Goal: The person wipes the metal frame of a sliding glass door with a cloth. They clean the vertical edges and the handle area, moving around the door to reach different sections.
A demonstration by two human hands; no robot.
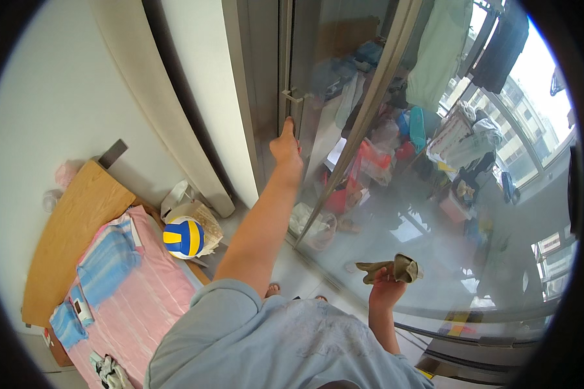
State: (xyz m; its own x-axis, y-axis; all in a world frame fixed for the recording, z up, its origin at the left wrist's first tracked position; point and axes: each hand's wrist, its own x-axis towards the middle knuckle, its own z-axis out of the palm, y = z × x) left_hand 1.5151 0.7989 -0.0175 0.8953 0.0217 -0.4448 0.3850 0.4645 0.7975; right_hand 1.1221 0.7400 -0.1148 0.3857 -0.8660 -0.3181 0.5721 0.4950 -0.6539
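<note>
My left hand (286, 147) reaches forward to the upright frame (284, 53) of a glass sliding door, just below a small metal handle (292, 96). Its thumb lies along the frame, and the other fingers curl at the edge, partly hidden. To the right, my right hand (385, 291) holds up a bunched olive-brown cloth item (405, 269), its loose end hanging leftward. What kind of garment or cloth it is, I cannot tell. The glass panel (370, 228) stands just beyond this hand.
Left of me is a bed with a wooden headboard (80, 233), pink sheet (141, 291) and blue pillow (109, 262). A volleyball (183, 237) rests by a paper bag (209, 223) and curtain (175, 112). Behind the glass are hanging clothes (438, 53), plastic bags (377, 155) and a pink box (454, 206).
</note>
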